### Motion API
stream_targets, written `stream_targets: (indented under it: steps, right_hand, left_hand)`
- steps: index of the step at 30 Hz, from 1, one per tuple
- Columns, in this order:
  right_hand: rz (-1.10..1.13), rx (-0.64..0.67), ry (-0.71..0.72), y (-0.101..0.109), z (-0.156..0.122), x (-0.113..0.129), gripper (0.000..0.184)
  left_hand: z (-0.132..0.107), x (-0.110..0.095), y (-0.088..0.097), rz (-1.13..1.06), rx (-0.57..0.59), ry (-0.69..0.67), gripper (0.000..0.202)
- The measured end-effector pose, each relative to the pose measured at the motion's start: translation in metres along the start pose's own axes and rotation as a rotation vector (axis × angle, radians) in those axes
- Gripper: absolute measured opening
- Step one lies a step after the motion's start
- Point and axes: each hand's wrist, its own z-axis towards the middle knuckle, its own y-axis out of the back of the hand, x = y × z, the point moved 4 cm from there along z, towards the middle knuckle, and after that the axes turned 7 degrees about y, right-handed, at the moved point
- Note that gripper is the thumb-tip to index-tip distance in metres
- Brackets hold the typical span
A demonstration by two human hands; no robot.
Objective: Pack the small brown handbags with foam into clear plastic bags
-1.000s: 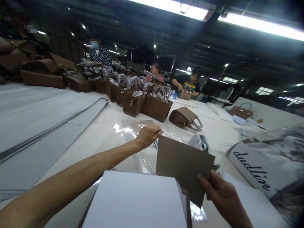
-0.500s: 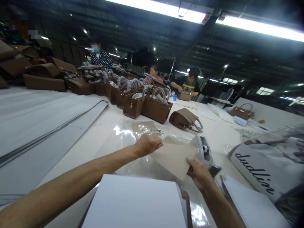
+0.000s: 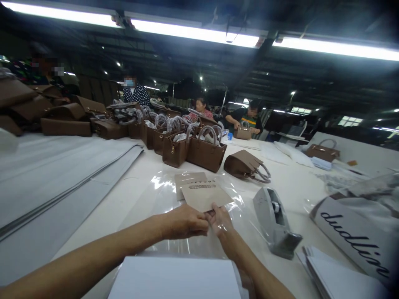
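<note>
A grey tape dispenser lies near the surface's right edge; brown handbags stand in rows toward its far edge.

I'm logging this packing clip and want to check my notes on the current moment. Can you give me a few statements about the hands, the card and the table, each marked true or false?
1. Both hands, left hand and right hand, pinch the near edge of the tan card. True.
2. The card lies over clear plastic bags on the table. True.
3. The grey tape dispenser sits left of the left hand. False: it sits to the right of the right hand.
4. The brown handbag nearest the card stands upright. False: it lies on its side.
5. A white box is at the near edge of the view. True.
</note>
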Motion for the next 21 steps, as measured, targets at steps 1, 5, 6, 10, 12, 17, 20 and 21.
stream_targets:
  steps: [1,5,6,10,12,17,20,21]
  right_hand:
    - [0.005,-0.022,-0.005,0.001,0.001,0.0,0.031]
    - [-0.031,-0.096,-0.009,0.019,-0.003,0.009,0.036]
    - [-0.051,-0.103,-0.003,0.025,-0.005,0.013,0.036]
    - [-0.105,-0.115,0.04,0.038,-0.015,0.029,0.036]
    - [-0.108,-0.129,0.048,0.038,-0.017,0.034,0.036]
    - [-0.038,-0.148,-0.052,0.028,-0.026,0.035,0.027]
    - [0.005,-0.135,-0.194,0.035,-0.038,0.043,0.017]
    - [0.008,-0.122,-0.253,0.042,-0.044,0.047,0.013]
  left_hand:
    - [0.0,0.005,0.005,0.002,-0.031,0.035,0.015]
    - [0.007,0.04,0.037,0.025,-0.224,0.235,0.022]
    - [0.01,0.048,0.048,0.032,-0.271,0.277,0.022]
    - [0.025,0.057,0.091,0.054,-0.387,0.312,0.021]
    - [0.031,0.049,0.105,0.088,-0.414,0.264,0.021]
    - [0.029,0.032,0.095,0.236,-0.26,0.24,0.025]
    - [0.02,0.033,0.067,0.263,-0.162,0.278,0.025]
    - [0.018,0.034,0.057,0.251,-0.15,0.282,0.024]
